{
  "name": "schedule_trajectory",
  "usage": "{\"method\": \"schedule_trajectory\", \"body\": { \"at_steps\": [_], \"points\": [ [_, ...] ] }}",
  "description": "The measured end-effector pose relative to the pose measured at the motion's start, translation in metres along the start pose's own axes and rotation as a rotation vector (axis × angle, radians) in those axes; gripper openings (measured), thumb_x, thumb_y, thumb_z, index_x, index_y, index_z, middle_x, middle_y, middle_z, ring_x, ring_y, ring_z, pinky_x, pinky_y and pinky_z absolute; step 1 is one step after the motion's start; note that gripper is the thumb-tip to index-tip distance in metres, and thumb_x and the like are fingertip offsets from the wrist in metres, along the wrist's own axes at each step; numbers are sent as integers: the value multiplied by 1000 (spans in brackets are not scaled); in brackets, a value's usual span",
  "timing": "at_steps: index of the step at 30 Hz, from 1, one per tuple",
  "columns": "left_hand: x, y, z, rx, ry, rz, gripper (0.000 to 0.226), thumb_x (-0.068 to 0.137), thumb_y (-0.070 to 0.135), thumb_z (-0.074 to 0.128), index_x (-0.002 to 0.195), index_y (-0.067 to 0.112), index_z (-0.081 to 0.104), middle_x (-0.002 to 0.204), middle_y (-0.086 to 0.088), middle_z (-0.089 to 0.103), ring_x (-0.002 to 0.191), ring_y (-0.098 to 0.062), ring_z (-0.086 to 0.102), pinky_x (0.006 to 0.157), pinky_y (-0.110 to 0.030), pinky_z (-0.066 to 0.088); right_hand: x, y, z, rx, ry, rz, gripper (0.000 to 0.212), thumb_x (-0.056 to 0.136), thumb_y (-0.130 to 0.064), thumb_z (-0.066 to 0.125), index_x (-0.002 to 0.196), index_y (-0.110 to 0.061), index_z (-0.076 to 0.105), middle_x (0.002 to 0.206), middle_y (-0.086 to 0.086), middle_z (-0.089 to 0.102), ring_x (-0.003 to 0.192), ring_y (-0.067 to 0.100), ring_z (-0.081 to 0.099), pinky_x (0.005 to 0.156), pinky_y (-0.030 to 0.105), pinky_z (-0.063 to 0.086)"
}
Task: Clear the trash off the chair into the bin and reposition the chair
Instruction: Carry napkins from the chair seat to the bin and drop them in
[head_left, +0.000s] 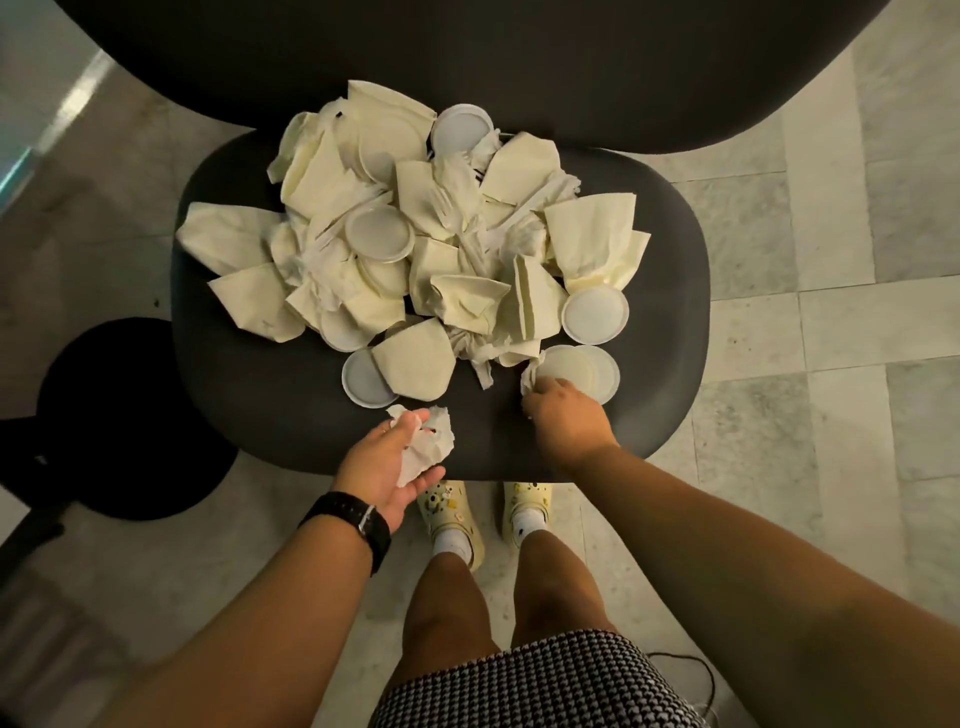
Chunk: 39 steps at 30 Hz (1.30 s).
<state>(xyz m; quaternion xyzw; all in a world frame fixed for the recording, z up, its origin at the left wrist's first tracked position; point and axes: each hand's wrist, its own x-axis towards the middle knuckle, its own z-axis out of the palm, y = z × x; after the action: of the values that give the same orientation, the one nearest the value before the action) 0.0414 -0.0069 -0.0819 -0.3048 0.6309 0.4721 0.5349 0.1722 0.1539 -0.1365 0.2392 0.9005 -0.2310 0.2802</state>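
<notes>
Nearest, 2 yellow clogs (451, 512) stand on the pale tiled floor (810, 441) just under the front edge of the chair (270, 405). Above that edge the left hand (387, 465), with a black watch (358, 522) on its wrist, lies palm up with fingers loosely curved, cupping a crumpled white tissue (426, 447) that the thumb and fingertips hold lightly. The right hand (563, 410) reaches palm down onto the seat, fingers curled and pinching a small wad of tissue (531, 376) at the rim of 2 overlapping paper plates (582, 371).

Further back, the dark seat carries the rest of the trash: a heap of cream napkins (415, 244), folded and crumpled, mixed with more white round plates; 1 lies at the near left (361, 384), 1 at the right (595, 316), 1 in the middle (379, 234) and 1 at the back (461, 130). Behind the heap rises the dark chair back (467, 57). Left of the seat, a round black bin (119, 421) stands on the floor, close beside the chair.
</notes>
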Motion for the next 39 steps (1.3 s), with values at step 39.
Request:
{"method": "schedule_trajectory", "body": {
  "at_steps": [39],
  "points": [
    [22,16,-35,-283,84,41,7,94,15,56,100,15,60,87,-4,64,70,-11,60,59,-22,55,85,-59,-41,248,201,101,24,89,-12,53,108,-10,68,111,9,63,101,28,61,71,28,40]
  ]
}}
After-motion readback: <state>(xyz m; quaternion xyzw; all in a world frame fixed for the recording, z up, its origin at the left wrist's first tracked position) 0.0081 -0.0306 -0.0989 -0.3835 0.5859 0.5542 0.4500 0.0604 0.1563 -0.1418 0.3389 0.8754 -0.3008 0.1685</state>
